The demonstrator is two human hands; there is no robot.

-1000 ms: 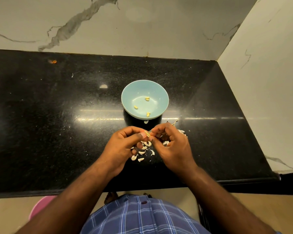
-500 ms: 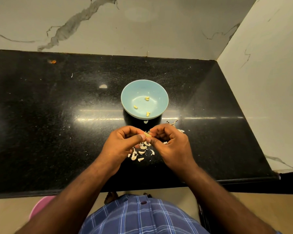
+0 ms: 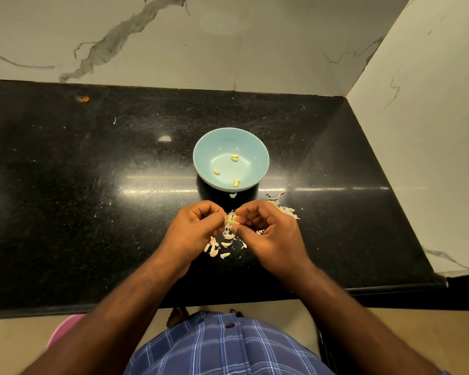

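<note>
Since a second ago very little is shifting: both hands are staying close together above the same spot, and the clove is now showing a touch more between the fingertips, while more of the skins are coming into view beyond the right hand.

We are seeing the left hand pinching one end of the clove between thumb and forefinger, its other fingers curling into the palm. The right hand is pinching the other end with thumb and fingertips, its remaining fingers also curling inward. The clove is hanging between the two hands, above the counter and just on the near side of the bowl, touching neither.

We are judging the peeling to be in its early part. Only a few peeled cloves are lying in the bowl, well apart from one another. Under the hands a pile of pale pieces is waiting on the counter; we cannot tell for each whether it is an unpeeled clove or a loose skin. One more pale bit is lying right at the foot of the bowl.

As we are reading it, the clove in hand is partly stripped and not yet ready to drop in, and most of the pile is left to do.
</note>
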